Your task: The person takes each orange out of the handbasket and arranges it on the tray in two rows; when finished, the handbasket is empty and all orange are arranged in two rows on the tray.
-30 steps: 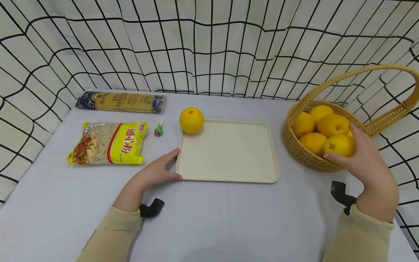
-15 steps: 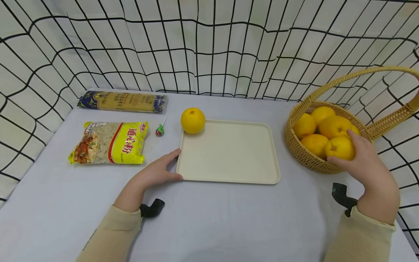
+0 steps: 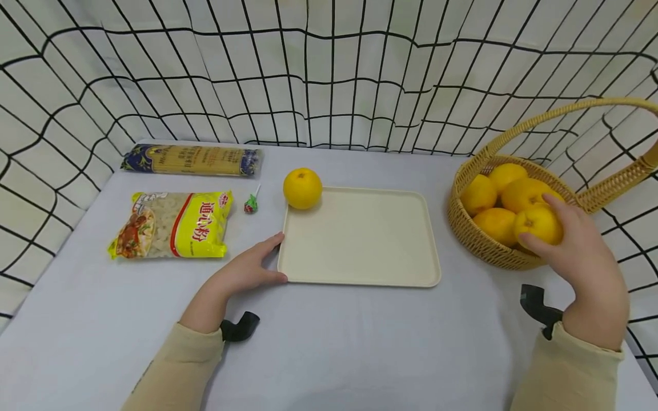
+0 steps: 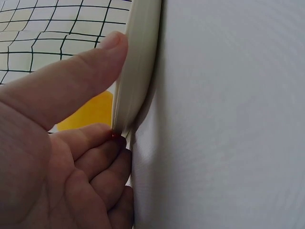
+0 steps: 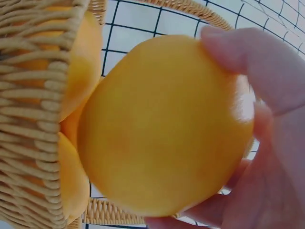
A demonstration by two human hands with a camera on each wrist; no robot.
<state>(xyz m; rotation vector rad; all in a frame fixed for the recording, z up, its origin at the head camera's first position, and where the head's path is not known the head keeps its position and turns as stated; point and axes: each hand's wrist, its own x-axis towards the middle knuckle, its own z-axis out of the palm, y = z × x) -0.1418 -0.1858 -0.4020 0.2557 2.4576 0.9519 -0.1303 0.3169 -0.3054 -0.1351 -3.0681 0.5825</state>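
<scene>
A noodle packet (image 3: pixel 192 160) lies behind a pasta bag (image 3: pixel 172 224), with a lollipop (image 3: pixel 251 204) beside. The left hand (image 3: pixel 244 271), thumb and forefinger spread, touches a tray (image 3: pixel 360 240) with an orange (image 3: pixel 302 188) at its far left corner. The right hand (image 3: pixel 583 248) pinches a yellow fruit (image 3: pixel 538 221) between thumb and fingers at a basket (image 3: pixel 472 242) of others.

We find the head view evenly bright, the left-wrist view dimmer. In the right-wrist view, glare whitens the fruit (image 5: pixel 162 124), right of centre.
</scene>
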